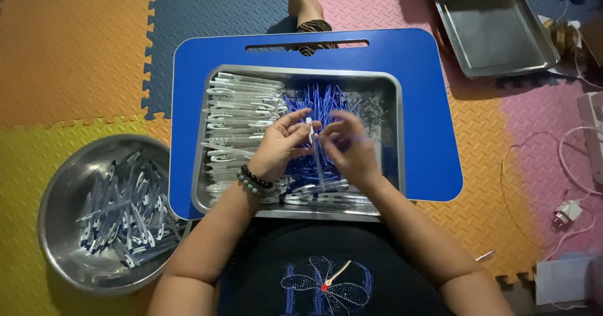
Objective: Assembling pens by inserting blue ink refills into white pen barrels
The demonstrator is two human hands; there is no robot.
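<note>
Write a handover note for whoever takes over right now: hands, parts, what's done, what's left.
Left hand: fingers pinch a small white pen part above the steel tray.
Right hand: blurred, close to that part; whether it holds anything cannot be told.
Parts: white pen barrels stacked in the tray's left half, blue refills in the middle. The tray sits on a blue lap table.
Done: a round steel bowl on the mat, on the person's left, holds a pile of assembled pens.
Left: many loose barrels and refills remain in the tray. A second steel tray lies at upper right.
</note>
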